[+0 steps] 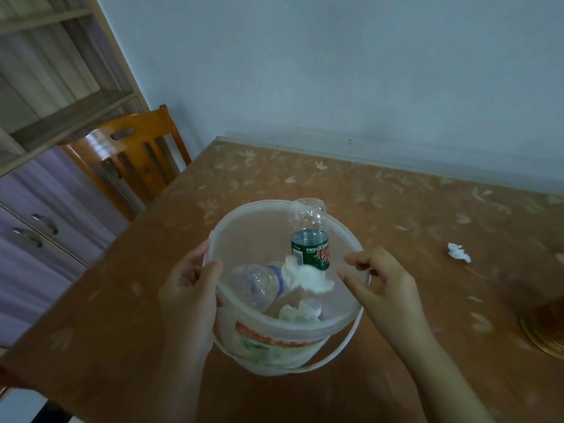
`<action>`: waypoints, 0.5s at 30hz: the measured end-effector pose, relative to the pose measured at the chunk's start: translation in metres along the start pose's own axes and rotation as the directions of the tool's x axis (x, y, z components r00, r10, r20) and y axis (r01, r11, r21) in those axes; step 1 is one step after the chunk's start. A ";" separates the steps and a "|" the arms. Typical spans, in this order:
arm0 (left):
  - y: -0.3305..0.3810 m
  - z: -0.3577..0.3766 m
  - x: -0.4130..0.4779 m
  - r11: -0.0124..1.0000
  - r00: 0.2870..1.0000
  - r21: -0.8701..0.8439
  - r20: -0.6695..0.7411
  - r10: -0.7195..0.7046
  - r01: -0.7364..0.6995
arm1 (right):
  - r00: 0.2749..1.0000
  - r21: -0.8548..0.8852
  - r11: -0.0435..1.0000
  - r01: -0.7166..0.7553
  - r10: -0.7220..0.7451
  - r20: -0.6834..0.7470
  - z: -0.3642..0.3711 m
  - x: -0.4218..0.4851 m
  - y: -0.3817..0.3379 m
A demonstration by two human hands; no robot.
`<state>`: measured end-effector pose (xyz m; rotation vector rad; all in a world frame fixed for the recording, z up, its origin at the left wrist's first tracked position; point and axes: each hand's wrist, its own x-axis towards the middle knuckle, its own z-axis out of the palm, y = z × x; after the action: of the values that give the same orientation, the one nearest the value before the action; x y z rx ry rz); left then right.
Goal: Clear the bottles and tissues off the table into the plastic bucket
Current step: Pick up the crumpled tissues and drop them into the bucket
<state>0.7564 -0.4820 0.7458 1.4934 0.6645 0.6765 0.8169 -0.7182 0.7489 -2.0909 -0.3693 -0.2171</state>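
Note:
A translucent plastic bucket (250,218) stands on the table in front of me. My left hand (189,288) grips its left rim, thumb inside. Inside lie a clear bottle with a blue label (256,285) and a green-labelled bottle (309,239) leaning on the far wall, its base sticking above the rim. A white tissue (308,277) hangs in the air inside the bucket, just left of my right hand (381,279), whose fingers are loosely curled and hold nothing. Another tissue (299,312) lies at the bottom. One crumpled tissue (457,252) lies on the table at the right.
The table (396,203) has a brown leaf-patterned cover and stands against a pale wall. A wooden chair (134,154) stands at its left end, with a purple cabinet (36,215) behind. A round golden object (546,334) sits at the right edge.

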 end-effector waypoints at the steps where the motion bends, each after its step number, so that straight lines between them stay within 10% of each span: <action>1: 0.001 -0.003 -0.001 1.000 1.000 -0.003 0.018 0.000 0.001 | 1.000 -0.026 1.000 0.001 -0.001 -0.015 -0.001 -0.006 -0.001; 15: -0.008 -0.024 -0.004 0.997 0.974 -0.060 0.218 0.062 -0.050 | 0.882 0.059 0.885 -0.463 0.466 -0.069 -0.005 -0.072 -0.022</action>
<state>0.7355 -0.4693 0.7380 1.5148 0.4325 0.5571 0.7420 -0.7246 0.7474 -2.0564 0.1835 -0.0064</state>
